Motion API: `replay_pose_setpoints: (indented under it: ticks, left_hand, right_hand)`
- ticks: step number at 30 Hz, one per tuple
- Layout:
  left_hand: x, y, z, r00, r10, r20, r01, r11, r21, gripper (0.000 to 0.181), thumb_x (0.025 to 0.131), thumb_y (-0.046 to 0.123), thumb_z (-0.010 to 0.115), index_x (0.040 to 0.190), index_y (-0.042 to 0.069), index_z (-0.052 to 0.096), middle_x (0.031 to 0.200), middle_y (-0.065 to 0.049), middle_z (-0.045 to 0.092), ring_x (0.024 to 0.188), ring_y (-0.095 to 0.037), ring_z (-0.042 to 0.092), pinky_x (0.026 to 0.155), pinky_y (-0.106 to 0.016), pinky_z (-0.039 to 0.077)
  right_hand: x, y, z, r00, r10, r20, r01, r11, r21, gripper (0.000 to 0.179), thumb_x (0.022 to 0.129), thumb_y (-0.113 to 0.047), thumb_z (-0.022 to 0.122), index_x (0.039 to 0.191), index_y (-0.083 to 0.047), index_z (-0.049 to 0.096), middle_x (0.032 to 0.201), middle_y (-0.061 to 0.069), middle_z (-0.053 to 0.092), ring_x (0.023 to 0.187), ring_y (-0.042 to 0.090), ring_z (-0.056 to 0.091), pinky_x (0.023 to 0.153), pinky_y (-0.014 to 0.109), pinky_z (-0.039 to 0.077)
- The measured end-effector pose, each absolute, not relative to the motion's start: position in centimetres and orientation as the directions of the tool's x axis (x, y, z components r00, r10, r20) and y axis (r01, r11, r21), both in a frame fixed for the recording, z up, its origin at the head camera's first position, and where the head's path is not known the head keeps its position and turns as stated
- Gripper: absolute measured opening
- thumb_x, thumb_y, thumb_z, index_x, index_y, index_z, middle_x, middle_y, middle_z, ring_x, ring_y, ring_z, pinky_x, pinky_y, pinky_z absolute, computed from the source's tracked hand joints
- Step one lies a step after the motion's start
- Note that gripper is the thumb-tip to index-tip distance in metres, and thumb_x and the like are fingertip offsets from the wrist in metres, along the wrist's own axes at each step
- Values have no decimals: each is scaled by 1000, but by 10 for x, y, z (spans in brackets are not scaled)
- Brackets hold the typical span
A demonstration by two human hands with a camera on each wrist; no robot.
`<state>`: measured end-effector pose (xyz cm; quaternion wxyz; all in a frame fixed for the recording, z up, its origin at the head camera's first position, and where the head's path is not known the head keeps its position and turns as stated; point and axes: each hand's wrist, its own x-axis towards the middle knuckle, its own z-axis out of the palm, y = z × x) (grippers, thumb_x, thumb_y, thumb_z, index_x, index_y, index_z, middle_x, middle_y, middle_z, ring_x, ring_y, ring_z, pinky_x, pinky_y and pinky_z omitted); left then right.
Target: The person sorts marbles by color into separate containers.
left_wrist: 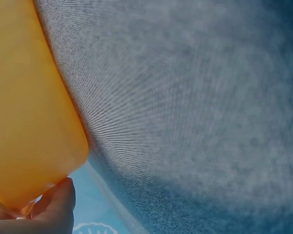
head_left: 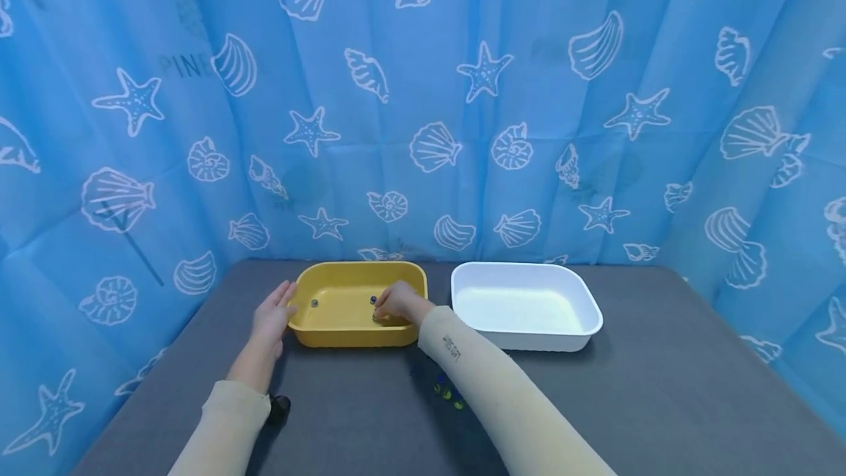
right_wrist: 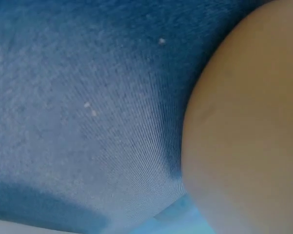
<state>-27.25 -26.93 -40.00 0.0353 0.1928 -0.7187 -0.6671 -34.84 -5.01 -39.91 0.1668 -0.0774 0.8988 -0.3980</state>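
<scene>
A yellow tray (head_left: 360, 338) stands on the grey table in the head view. My left hand (head_left: 269, 318) grips its left rim; in the left wrist view the thumb (left_wrist: 61, 204) lies against the tray's outer wall (left_wrist: 34, 112). Over the right part of the tray, my right hand (head_left: 399, 301) reaches down with its fingertips together, pinching a small dark marble (head_left: 375, 317). Close by lies a blue marble (head_left: 373, 300), and a greyish marble (head_left: 313, 303) sits near the left end. The right wrist view shows no fingers.
A white tray (head_left: 529, 342) stands to the right of the yellow one. Several yellow-green and blue marbles (head_left: 446, 393) lie on the grey table (head_left: 357, 417), partly beside and under the right sleeve (head_left: 489, 380). A blue curtain (head_left: 423, 94) with white shells hangs behind.
</scene>
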Motion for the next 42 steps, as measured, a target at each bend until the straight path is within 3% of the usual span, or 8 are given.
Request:
replay_pose_setpoints:
  ticks: [7, 18, 25, 31, 34, 42]
  left_hand:
    - [-272, -270, -401, -928, -309, -210, -227, 20, 974, 58, 104, 2, 34, 156, 15, 13, 158, -1, 22, 148, -26, 7, 117, -46, 15]
    - [-272, -271, -402, -923, -316, -222, -238, 12, 971, 57, 104, 3, 35, 156, 15, 14, 158, -1, 21, 147, -27, 7, 116, -47, 17]
    - [-269, -272, -401, -924, -310, -224, -240, 14, 971, 58, 104, 5, 35, 156, 15, 12, 159, -1, 20, 147, -28, 5, 116, -49, 16]
    - [-267, -274, -402, -929, -293, -225, -240, 16, 971, 58, 104, 4, 34, 156, 15, 11, 159, -1, 19, 147, -27, 6, 116, -50, 17]
    - [-268, -273, -402, -931, -288, -225, -240, 15, 971, 58, 104, 4, 34, 156, 15, 11, 159, -1, 18, 147, -27, 6, 115, -50, 18]
    - [-270, -270, -399, -928, -295, -228, -241, 9, 970, 58, 104, 4, 34, 156, 16, 12, 158, 0, 20, 148, -25, 6, 116, -48, 19]
  right_hand:
    - [-343, -45, -382, -968, -209, -142, 3, 554, -832, 16, 85, -6, 75, 101, -2, 74, 110, 10, 65, 106, 26, 59, 91, 37, 50]
    - [-310, -21, -357, -945, -308, -105, -73, 515, -854, 19, 89, -9, 71, 106, -1, 73, 118, 12, 63, 106, 30, 60, 87, 42, 52]
    - [-290, 11, -350, -932, -353, -80, -101, 467, -879, 21, 91, -10, 69, 109, -1, 72, 98, 6, 67, 88, 18, 62, 82, 40, 54]
    - [-273, 38, -353, -928, -371, -29, -121, 374, -919, 20, 92, -7, 67, 109, 2, 71, 93, 5, 69, 89, 18, 64, 88, 39, 53]
    - [-265, 52, -357, -913, -408, -3, -164, 373, -913, 20, 92, -9, 66, 109, 1, 71, 94, 5, 69, 89, 18, 64, 87, 38, 53]
    - [-250, 89, -371, -817, -577, 18, -280, 369, -886, 22, 91, -7, 67, 108, 8, 68, 90, 4, 68, 76, 12, 55, 69, 26, 50]
